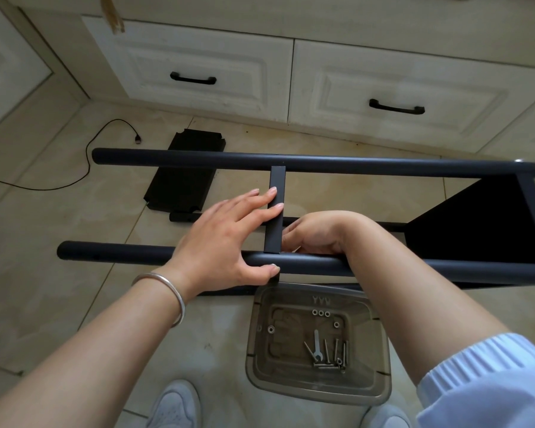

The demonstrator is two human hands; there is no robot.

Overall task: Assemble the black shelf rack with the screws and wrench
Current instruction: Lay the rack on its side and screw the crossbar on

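Left hand (226,239), fingers straight, steadies the crossbar (275,208) and near tube of the rack (383,264) lying on the floor; right hand (315,233) curls behind the crossbar, grip unclear; screws (331,355) and wrench (317,345) in tray (380,359) just nearer

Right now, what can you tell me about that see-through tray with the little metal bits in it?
The tray is a smoky, see-through plastic rectangle with rounded corners and a raised rim, lying flat on the tiled floor just below the rack's near tube. Inside lie several long silver screws, a small flat wrench and a few ring washers. Neither hand touches it.
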